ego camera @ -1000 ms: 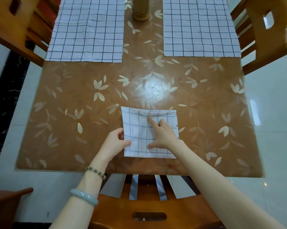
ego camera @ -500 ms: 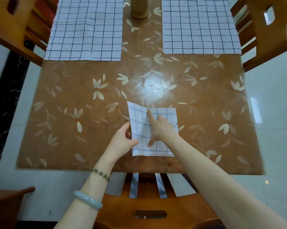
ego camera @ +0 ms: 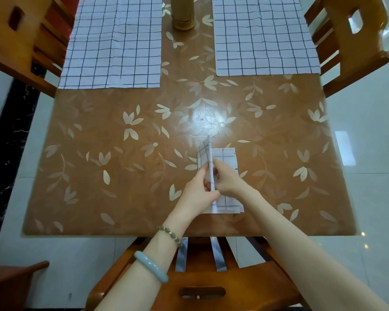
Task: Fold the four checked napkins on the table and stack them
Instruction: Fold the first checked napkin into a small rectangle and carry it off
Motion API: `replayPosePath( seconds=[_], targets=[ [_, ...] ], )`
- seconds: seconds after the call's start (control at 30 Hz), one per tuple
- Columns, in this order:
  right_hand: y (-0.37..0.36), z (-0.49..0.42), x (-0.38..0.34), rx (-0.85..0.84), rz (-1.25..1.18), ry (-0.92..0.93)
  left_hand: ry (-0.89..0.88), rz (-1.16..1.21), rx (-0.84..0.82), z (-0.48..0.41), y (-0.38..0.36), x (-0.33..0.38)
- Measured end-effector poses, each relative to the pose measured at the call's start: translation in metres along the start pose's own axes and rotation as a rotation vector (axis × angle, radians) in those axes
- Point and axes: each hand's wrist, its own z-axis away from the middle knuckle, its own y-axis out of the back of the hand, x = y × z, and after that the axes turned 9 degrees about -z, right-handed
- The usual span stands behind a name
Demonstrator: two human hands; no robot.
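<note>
- While the left hand [ego camera: 198, 190] pinches it between thumb and curled fingers, the raised flap [ego camera: 203, 156] of the folded napkin [ego camera: 226, 157] stands almost on edge, its thin line running from six toward twelve o'clock.
- The folded napkin sits on the table [ego camera: 121, 176] at about five o'clock, close to the near edge. Its lower layer lies flat on the flowered surface.
- The right hand [ego camera: 229, 178] rests on that lower layer, just at the three o'clock side of the flap. Its fingers are stretched out and press the cloth down beside the crease, curling round nothing.
- The upright flap stands between the two hands, which are very close together. Whether their fingers touch behind the cloth cannot be told.
- A left spread napkin [ego camera: 115, 41] lies open and flat at eleven o'clock on the table, reaching the table's left side.
- A right spread napkin [ego camera: 263, 34] lies open and flat at one o'clock, well apart from the folded one.
- Between the two spread cloths, at twelve o'clock, stands a brass-coloured cylinder [ego camera: 183, 14], upright, touching neither.
- On the left wrist are a bead bracelet [ego camera: 170, 235] and, further up the forearm, a pale bangle [ego camera: 151, 267].
- A wooden chair [ego camera: 202, 283] is at six o'clock below the table edge, under the forearms.
</note>
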Motion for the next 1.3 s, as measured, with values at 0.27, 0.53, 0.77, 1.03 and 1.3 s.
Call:
replayPosePath(
  seconds=[0.27, 0.53, 0.77, 1.03, 1.3],
  targets=[
    [0.039, 0.039, 0.009, 0.363, -0.798, -0.165, 0.083, -0.187, 0.009, -0.024, -0.045, 0.006],
    [0.028, 0.033, 0.015, 0.400, -0.453, -0.339, 0.159, -0.163, -0.014, -0.038, -0.055, 0.004],
    [0.026, 0.031, 0.017, 0.386, -0.407, -0.317, -0.300, -0.684, 0.338, -0.042, -0.019, -0.020],
    [0.030, 0.029, 0.020, 0.377, -0.300, -0.228, -0.399, -1.146, 0.107, -0.079, -0.007, -0.053],
    [0.023, 0.023, 0.023, 0.650, 0.156, 0.138, -0.387, -1.182, 0.147, -0.086, -0.013, -0.066]
  ],
)
